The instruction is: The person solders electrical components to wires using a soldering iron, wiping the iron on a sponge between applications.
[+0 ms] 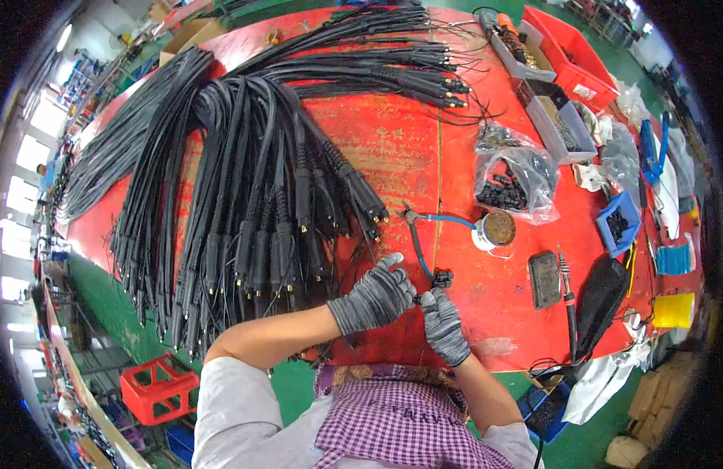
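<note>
Both my hands wear grey striped knit gloves and meet at the near edge of the red table. My left hand [375,300] is closed, its fingertips against a small black piece [417,299]. My right hand [445,327] is closed at the other side of that piece, which the gloves mostly hide. Just beyond my right fingertips lie several small black plastic parts [442,278]. Pliers [415,231] with blue handles rest spread on the table, one handle reaching toward those parts. To my left, a thick bundle of black cables [244,180] with connector ends hangs over the table edge.
Right of the pliers stand a tin of brown paste [499,229] and a clear bag of black parts [511,184]. A soldering iron [567,301] lies beside a dark block [544,280]. Farther out are a blue bin [618,224], grey trays [555,121] and a red crate [572,59].
</note>
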{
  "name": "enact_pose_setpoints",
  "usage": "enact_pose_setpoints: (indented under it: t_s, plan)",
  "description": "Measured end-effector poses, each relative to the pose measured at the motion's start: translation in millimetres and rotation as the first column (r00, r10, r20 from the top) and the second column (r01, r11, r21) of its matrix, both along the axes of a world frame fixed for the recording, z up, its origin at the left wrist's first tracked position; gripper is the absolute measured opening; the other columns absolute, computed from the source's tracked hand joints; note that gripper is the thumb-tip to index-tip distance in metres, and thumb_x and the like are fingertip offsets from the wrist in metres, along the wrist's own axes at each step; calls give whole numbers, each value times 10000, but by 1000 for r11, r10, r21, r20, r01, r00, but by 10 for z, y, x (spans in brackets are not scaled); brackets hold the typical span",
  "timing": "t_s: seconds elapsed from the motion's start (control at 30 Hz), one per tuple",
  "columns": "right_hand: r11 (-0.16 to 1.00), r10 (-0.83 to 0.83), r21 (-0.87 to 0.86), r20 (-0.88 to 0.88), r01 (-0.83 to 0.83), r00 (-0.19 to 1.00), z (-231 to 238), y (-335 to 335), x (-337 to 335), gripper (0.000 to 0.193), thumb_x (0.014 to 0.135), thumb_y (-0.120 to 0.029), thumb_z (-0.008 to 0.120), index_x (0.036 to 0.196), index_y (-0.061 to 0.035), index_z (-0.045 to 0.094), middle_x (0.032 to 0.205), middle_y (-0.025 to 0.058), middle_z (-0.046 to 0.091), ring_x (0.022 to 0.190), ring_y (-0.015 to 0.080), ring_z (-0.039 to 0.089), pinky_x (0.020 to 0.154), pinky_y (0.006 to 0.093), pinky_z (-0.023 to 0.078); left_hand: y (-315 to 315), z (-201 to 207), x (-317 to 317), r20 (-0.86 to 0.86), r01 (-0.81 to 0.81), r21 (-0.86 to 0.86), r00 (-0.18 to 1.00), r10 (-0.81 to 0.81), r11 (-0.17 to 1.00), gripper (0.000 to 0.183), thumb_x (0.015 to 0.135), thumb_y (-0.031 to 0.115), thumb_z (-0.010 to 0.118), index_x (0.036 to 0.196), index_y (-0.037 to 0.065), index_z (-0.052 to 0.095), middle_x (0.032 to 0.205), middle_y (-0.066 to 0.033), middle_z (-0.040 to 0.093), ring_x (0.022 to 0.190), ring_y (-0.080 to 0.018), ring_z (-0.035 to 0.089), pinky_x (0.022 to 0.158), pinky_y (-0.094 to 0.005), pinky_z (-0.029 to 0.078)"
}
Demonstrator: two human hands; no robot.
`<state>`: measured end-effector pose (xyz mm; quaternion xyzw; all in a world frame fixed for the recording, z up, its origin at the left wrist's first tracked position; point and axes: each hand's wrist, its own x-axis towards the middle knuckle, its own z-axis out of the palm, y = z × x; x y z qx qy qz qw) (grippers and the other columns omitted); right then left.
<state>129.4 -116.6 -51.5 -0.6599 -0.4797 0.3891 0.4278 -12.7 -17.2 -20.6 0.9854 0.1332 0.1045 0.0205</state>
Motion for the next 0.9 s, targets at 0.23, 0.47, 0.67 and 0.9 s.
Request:
enact_pose_setpoints:
  t_s: [0.23,0.47,0.67,0.9]
  plan:
    - [997,-74,5,-26,74,997,-337,-62,4,200,867,-175,474,822,11,536,751,205,561,684,348,537,581,387,417,-44,-111,39,-30,2,83,1000,0,997,107,714,224,476,728,132,528,623,-8,468,694,-181,509,911,-444,353]
    - [993,-65,98,-2,65,998,-117,-94,-8,179,866,-210,485,810,-41,505,652,167,513,618,326,516,549,391,396,64,52,10,-203,-42,30,978,47,999,274,770,413,468,701,156,532,616,-27,505,668,-206,517,782,-364,384]
    - [992,-64,107,-7,65,998,287,-582,166,187,848,-211,505,771,-42,488,655,148,505,617,297,517,556,384,402,188,793,-587,52,-280,-19,958,281,960,279,681,333,635,881,140,623,759,-32,598,731,-219,563,753,-350,406]
    - [1000,-1,29,13,1,1000,7,-1212,259,234,836,-180,523,673,-38,432,578,121,384,537,288,395,554,370,378,-11,859,-911,-247,-351,-132,917,312,927,478,576,336,698,987,116,592,952,-58,581,957,-242,505,886,-365,342]
